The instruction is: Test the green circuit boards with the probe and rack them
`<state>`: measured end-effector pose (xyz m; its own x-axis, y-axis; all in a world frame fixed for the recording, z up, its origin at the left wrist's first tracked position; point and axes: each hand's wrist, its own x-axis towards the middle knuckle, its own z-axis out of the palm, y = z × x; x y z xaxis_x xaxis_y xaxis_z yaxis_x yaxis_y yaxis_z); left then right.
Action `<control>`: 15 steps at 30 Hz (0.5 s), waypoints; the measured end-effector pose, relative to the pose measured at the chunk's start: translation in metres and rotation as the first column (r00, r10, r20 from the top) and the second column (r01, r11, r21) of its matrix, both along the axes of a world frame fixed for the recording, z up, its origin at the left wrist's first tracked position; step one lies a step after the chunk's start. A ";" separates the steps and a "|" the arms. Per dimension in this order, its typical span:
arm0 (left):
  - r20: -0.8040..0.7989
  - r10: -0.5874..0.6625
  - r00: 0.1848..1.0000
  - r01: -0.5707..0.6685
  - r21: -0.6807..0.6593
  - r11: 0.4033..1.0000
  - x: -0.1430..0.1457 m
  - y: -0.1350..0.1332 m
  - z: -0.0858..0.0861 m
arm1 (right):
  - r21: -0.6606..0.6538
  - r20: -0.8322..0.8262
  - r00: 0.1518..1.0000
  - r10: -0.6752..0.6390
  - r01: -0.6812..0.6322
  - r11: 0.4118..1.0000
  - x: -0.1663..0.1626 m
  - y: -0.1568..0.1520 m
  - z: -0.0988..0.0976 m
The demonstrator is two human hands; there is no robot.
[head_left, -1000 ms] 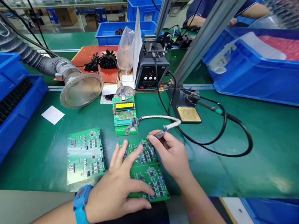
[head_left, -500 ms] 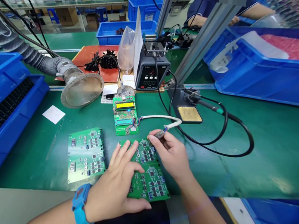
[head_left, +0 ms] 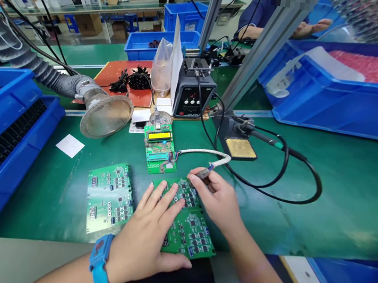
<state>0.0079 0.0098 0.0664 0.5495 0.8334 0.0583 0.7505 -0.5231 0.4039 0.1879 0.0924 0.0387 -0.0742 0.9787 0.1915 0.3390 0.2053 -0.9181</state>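
Observation:
My left hand (head_left: 152, 224), with a blue strap at the wrist, lies spread over a green circuit board panel (head_left: 192, 230) at the table's front edge. Between the thumb and fingers of my right hand (head_left: 217, 198) is a small grey connector (head_left: 202, 173), held over the panel's upper right edge. Whether its tip touches the board I cannot tell. A white-sleeved cable (head_left: 205, 151) runs from the connector to a green programmer board (head_left: 160, 149) with a lit yellow display. To the left lies a stack of similar circuit board panels (head_left: 110, 198).
A soldering station (head_left: 194, 95) stands behind, with an iron in its holder beside a yellow sponge (head_left: 240, 148). A fume extraction hose (head_left: 107, 116) reaches in from the left. Blue bins (head_left: 345, 106) flank the table. A co-worker (head_left: 255, 15) sits across.
The fingers of my left hand have straightened and spread slightly on the panel; its index finger is now extended. My right hand keeps its pinch on the connector. The view has shifted slightly.

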 end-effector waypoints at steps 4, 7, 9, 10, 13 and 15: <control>-0.002 0.001 1.000 -0.001 0.002 1.000 0.000 0.001 -0.001 | 0.012 0.012 1.000 -0.010 0.010 1.000 0.000 0.000 0.001; -0.007 0.001 1.000 -0.001 0.006 1.000 0.000 0.001 -0.001 | 0.015 0.015 1.000 -0.016 0.015 1.000 0.000 -0.001 0.002; -0.013 -0.004 1.000 0.004 0.005 1.000 0.000 0.001 -0.001 | 0.012 0.019 1.000 -0.019 0.019 1.000 0.000 -0.002 0.003; -0.016 -0.006 1.000 0.006 0.003 1.000 0.000 0.001 0.000 | 0.009 0.019 1.000 -0.022 0.022 1.000 0.000 -0.002 0.003; -0.023 -0.008 1.000 0.008 0.000 1.000 0.001 0.001 0.001 | -0.002 0.016 0.999 -0.028 0.028 1.000 0.000 -0.002 0.003; -0.027 -0.010 1.000 0.010 0.003 1.000 0.001 0.000 0.001 | -0.005 0.012 0.999 -0.031 0.031 1.000 0.000 -0.002 0.002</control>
